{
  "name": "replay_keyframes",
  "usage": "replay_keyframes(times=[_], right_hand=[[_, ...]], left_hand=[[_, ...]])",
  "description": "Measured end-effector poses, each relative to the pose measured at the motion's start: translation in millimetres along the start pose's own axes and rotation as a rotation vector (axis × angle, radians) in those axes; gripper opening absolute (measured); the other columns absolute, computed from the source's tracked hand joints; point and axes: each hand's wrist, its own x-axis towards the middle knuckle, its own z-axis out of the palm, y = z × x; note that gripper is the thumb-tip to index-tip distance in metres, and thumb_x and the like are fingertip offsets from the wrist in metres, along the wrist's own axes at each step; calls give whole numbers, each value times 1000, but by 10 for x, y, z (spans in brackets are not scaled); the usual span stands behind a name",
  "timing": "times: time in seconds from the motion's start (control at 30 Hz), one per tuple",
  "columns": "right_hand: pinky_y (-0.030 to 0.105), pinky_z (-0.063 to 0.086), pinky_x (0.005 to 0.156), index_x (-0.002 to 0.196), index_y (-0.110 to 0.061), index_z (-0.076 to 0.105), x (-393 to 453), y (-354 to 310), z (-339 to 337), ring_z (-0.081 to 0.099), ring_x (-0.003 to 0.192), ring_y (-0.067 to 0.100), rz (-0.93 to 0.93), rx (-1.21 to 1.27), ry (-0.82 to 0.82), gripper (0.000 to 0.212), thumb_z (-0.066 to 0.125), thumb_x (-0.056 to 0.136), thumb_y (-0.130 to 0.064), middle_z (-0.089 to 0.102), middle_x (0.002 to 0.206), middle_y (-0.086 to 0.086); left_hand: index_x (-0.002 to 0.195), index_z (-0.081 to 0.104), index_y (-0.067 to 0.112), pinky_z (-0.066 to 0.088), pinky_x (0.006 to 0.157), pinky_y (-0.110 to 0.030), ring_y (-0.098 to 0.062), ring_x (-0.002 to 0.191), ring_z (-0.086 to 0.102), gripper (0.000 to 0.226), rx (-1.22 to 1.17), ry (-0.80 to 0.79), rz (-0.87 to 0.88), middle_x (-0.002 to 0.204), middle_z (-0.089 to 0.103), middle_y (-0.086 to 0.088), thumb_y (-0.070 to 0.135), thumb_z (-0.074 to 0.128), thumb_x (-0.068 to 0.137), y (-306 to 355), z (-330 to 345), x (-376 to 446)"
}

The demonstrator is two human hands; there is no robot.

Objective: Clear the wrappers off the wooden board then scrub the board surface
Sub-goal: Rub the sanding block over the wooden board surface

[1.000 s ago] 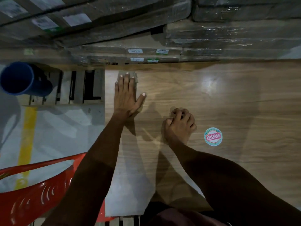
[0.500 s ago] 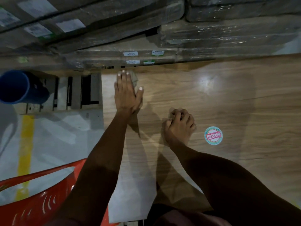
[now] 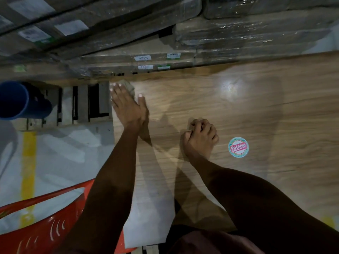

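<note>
1. The scrubbing step looks to be in hand: the left hand (image 3: pixel 128 107) lies flat, fingers straight, pressing a small pale cloth (image 3: pixel 129 86) onto the wooden board (image 3: pixel 256 110) at its far left corner, just beside the left edge; the grip there is released, a flat press and not a clasp
2. The right hand (image 3: pixel 200 139) rests mid-board, near the left half, with its fingers clenched round something small and pale, perhaps a crumpled wrapper; too little shows to be sure what it is
3. No loose wrappers can be seen on the board, so the clearing step seems done or nearly so; only a round sticker (image 3: pixel 238 147) remains, just beside the right hand
4. The next move probably calls for firm downward pressure on the cloth and strokes carried from the corner across the board; the sticker may need lifting at its rim before that patch can be scrubbed
5. Writing: the sticker reads "Patelsa" in white on a red band; white labels (image 3: pixel 143 57) on the film-wrapped stacked boards (image 3: pixel 238 33) past the far edge are too small to read
</note>
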Motion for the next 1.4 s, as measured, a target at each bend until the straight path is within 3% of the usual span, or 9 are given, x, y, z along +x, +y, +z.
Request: replay_keyframes(times=[0.07,0.23,0.3,0.43,0.7,0.9,1.1,1.27,1.4], right_hand=[[48,38,91,114,-20,53,0,1,8,47,121,35,-2,0,0,41,61,78,-39,55,129,11],[49,38,92,112,-20,51,-7,-14,-2,47,123,36,-4,6,1,39,56,78,-40,54,130,12],[49,38,93,112,-20,54,-4,-12,0,45,124,35,-3,0,1,39,55,79,-40,54,131,11],[48,38,94,115,-20,56,-5,2,5,44,125,34,-3,-3,2,41,54,80,-40,54,133,9],[48,37,94,114,-20,56,-15,-12,-26,44,125,34,-8,10,10,40,52,80,-40,54,133,8],[47,37,93,114,-20,56,-11,-15,-10,46,125,34,-12,10,26,38,52,81,-39,54,134,6],[48,37,94,114,-19,56,-13,-11,-11,45,125,34,-9,7,18,39,52,81,-40,54,133,8],[48,38,94,113,-20,56,-9,2,-10,45,124,34,-17,16,13,38,52,81,-40,53,132,7],[48,38,94,114,-20,55,-22,-6,-25,46,124,34,-22,27,21,41,53,78,-39,53,132,8]], left_hand=[[163,4,3,7,127,-56,-34,159,-3,81,-3,-13,5,171,0,-18,55,21,103,-35,-18,-60],[163,3,6,1,129,-50,-30,159,-6,78,46,-106,348,172,0,-14,53,23,104,221,118,-652],[163,4,6,4,129,-51,-29,159,-5,77,38,-97,287,172,1,-14,52,21,104,192,112,-623],[163,1,3,6,128,-55,-33,159,-6,78,-28,-34,-25,171,-2,-18,52,17,104,-142,-62,-276],[162,7,2,1,129,-48,-29,159,-4,72,-27,-78,244,171,2,-17,41,29,106,159,105,-840],[162,4,2,7,128,-52,-31,159,-4,72,-40,-21,39,171,0,-18,44,21,106,-164,12,-513],[163,10,4,5,129,-49,-29,159,-1,71,1,-74,272,171,6,-15,42,30,106,17,105,-998],[162,5,0,7,128,-53,-34,159,-3,73,5,-39,70,170,1,-20,44,19,105,-333,-35,-605],[162,6,0,5,128,-54,-35,159,-3,73,-4,-37,83,170,1,-21,44,22,105,-281,-33,-632]])
